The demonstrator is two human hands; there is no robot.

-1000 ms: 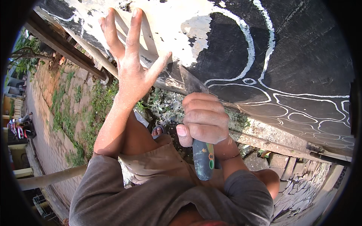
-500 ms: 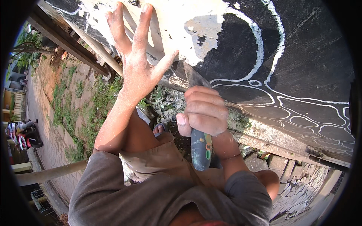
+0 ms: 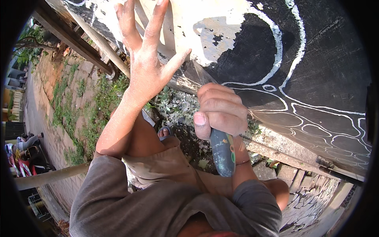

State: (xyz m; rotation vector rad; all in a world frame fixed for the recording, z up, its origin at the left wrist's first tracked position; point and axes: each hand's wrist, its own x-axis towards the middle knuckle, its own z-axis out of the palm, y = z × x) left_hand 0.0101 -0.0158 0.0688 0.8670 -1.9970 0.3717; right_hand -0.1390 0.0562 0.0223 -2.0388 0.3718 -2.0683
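With fingers spread, my left hand [image 3: 146,71] rests against the pale stripped part of a black painted wall [image 3: 327,59]; dust covers its skin. My right hand [image 3: 223,110] is wrapped round the dark handle of a paint scraper [image 3: 222,154]. The scraper's thin blade sticks out past my fist toward my left thumb, at the lower edge of the stripped patch [image 3: 217,35]. Whether the blade's tip touches the paint is hard to tell. Ragged flaked edges border the patch, beside a thick white painted curve [image 3: 278,47].
White rounded outlines run along the wall to the right. Below it are rubble and weeds [image 3: 173,106]. A dark beam [image 3: 71,35] and a pale pole [image 3: 98,43] lie at the upper left. A person on a red motorcycle [image 3: 27,160] is on the paved lane at far left.
My right hand and the scraper have shifted a little to the right. My left hand stays spread on the wall. The motorcycle at the left has come nearer.
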